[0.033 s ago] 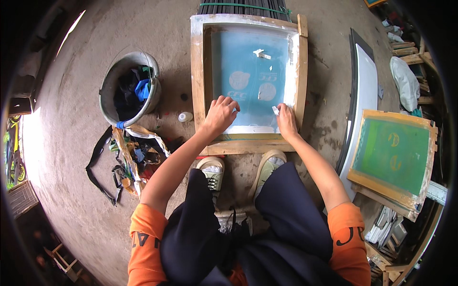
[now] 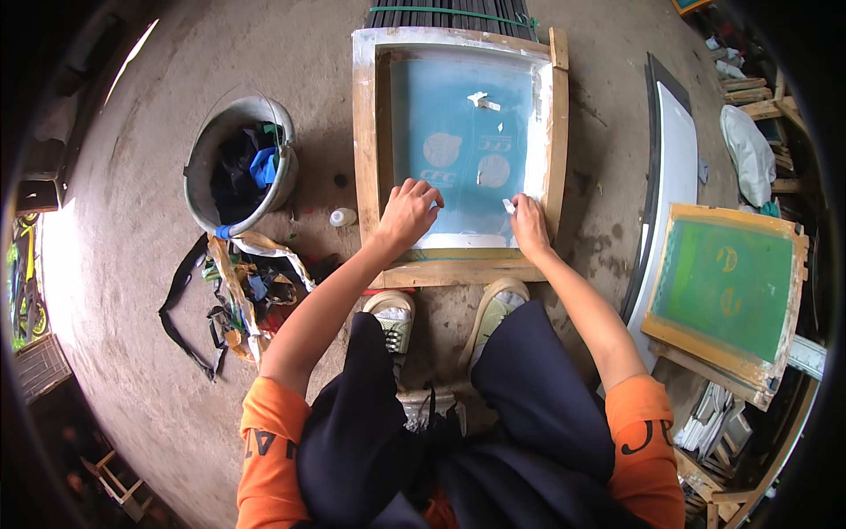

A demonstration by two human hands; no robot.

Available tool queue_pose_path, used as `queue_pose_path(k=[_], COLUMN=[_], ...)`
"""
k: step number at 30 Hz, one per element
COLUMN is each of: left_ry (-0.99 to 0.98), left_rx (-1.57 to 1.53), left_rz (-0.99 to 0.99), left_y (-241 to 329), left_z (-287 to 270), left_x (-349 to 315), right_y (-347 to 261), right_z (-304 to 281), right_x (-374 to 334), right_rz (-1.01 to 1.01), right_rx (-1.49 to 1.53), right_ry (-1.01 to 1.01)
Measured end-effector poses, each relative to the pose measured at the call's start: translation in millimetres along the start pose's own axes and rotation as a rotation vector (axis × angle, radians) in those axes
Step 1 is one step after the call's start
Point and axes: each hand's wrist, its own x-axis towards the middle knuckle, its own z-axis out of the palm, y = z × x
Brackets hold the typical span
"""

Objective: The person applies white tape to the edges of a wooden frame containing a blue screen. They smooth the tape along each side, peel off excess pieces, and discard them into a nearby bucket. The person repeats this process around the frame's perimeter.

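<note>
A wooden screen-printing frame (image 2: 559, 132) stands before my feet, its blue mesh (image 2: 458, 106) marked with pale round prints and lettering. My left hand (image 2: 409, 216) is over the frame's near left part, fingers curled together. A small pale bit shows at its fingertips, too small to name. Near the right inner edge, my right hand (image 2: 530, 224) pinches a small white strip of tape (image 2: 509, 206) between thumb and fingers. On the far part of the mesh lies a crumpled white tape scrap (image 2: 483, 101), with a smaller flake (image 2: 500, 128) close by.
To the left stands a grey bucket (image 2: 196, 198) holding dark and blue cloths, with a heap of straps and scraps (image 2: 256, 286) beside it. A small white bottle (image 2: 343, 217) lies near the frame. A green-mesh screen (image 2: 723, 282) rests at right. Bundled dark strips (image 2: 449, 16) lie beyond.
My right hand sits very slightly lower, still pinching the tape strip. Everything else looks the same.
</note>
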Motion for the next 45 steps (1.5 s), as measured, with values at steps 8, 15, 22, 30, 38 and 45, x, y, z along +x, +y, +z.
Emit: queue_pose_path(k=[8,15,22,30,38,45], left_ry=[0.053,-0.109,-0.305,-0.337,-0.067,0.131], left_rx=[-0.763,-0.499,0.020,0.032,-0.140,-0.623], left_rz=[-0.197,-0.312,-0.612,-0.642,-0.446,-0.512], left_y=[33.9,-11.2,-64.4,-73.0,-59.4,-38.2], left_z=[-18.3,-109.5,-169.5,-147.9,-145.1,-118.1], left_x=[27.0,-24.0,-111.8,-137.0,-106.6,-73.5], right_y=[-84.3,-103.1,-70.6,-59.6,-44.4,-103.0], right_z=[-40.3,-63.5,-16.9,14.4,11.9,-2.2], right_x=[17.8,82.3,172.3,94.4,48.4,70.7], right_rz=[0.085,-0.342,-0.124,-0.392,-0.498,0.069], right_rx=[0.657,0.525,-0.174,-0.028,-0.047,0.683], right_ry=[-0.100,-0.204,0.120,0.173,0.204,0.163])
